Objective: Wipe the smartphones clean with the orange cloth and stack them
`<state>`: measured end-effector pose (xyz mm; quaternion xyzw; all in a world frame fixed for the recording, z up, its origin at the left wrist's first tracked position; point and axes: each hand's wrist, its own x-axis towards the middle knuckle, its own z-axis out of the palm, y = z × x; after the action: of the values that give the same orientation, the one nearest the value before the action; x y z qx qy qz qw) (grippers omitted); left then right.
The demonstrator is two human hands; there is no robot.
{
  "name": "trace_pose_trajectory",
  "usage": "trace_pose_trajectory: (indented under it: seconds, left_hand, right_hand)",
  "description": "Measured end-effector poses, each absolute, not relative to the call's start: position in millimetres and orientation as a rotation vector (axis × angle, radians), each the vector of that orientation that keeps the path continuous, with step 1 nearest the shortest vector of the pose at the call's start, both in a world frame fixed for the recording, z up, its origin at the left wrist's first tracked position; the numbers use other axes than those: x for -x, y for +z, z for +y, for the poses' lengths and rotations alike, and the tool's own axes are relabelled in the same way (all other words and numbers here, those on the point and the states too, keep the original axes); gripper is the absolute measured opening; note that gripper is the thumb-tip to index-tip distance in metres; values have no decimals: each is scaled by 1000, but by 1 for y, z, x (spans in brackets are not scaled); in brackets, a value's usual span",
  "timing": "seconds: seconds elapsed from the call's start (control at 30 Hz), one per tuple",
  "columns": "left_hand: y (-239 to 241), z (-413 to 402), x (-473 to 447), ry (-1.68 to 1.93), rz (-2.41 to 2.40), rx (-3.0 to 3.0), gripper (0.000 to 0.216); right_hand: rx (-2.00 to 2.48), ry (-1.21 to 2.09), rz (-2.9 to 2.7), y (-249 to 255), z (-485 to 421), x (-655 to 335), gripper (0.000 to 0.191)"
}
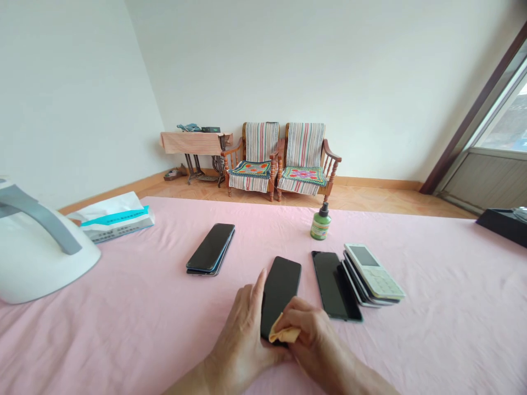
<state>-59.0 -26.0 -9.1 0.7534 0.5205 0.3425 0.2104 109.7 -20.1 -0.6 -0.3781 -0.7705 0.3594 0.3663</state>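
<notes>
A black smartphone [282, 280] lies screen up on the pink cloth, directly in front of me. My left hand [241, 326] grips it along the left edge, with the thumb near its bottom end. Pinched in my right hand [308, 323] is a folded yellow cloth [285, 332], pressed against the lower part of the screen. Just to the right lies another dark smartphone [334, 285], beside a stack of phones topped by a white keypad phone [373, 271]. Further left are two stacked smartphones [211, 248]. Behind the phones stands a green spray bottle [320, 224] with a black top.
At the left edge sits a white kettle-like appliance [37, 252] with a grey handle, in front of a tissue pack [117, 216]. A black box [504, 225] is at the far right. Two wooden chairs [304, 159] and a cloth-covered sewing table [191, 144] stand beyond the table.
</notes>
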Motion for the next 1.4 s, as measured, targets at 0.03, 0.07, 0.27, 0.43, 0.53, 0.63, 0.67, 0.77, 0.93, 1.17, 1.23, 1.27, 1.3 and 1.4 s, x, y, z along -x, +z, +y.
trace_pose_trajectory:
  seconds: [0.03, 0.07, 0.27, 0.43, 0.53, 0.63, 0.67, 0.77, 0.93, 1.17, 1.23, 1.27, 1.3, 1.4]
  left_hand:
    - [-7, -26, 58, 940, 1438, -2128, 130]
    - [-6, -27, 57, 936, 1435, -2160, 128]
    - [-3, -28, 51, 956, 1504, -2225, 108]
    - [6, -29, 52, 940, 1511, -2013, 98]
    - [15, -27, 54, 939, 1332, -1878, 75]
    - [19, -24, 58, 947, 1186, -1780, 48]
    - [18, -22, 60, 962, 1162, -1743, 42]
    - [11, -18, 63, 1028, 1153, -1627, 35]
    - [0, -13, 66, 963, 1257, -1424, 48]
    - [1, -10, 64, 963, 1252, -1332, 63]
    - [-1, -10, 63, 936, 1281, -1337, 72]
    - [-1, -10, 63, 924, 1286, -1360, 73]
    - [-2, -11, 63, 916, 1281, -1393, 72]
    - [-3, -10, 64, 900, 1209, -1482, 65]
  right_hand:
    - [1013, 958, -1926, 1, -22, -113, 36]
    - [1064, 970, -1866, 2, -23, -115, 31]
    - [1215, 1103, -1473, 3, -18, -116, 22]
    - [1121, 1350, -1234, 11, -20, -109, 38]
    - [1018, 1321, -1219, 19, -23, -108, 36]
    - [974, 1302, -1233, 21, -23, -107, 34]
    - [964, 1294, -1241, 20, -23, -107, 33]
    - [961, 1278, -1261, 15, -21, -106, 32]
    - [1038, 1280, -1275, 9, -18, -109, 35]
    - [1131, 1119, -1439, -10, -12, -113, 20]
    - [1120, 983, -1575, -16, -14, -111, 11]
    - [1101, 921, -1642, -19, -16, -110, 14]
    - [1083, 869, -1701, -20, -17, -109, 20]
    - [1073, 731, -1832, -20, -16, -107, 30]
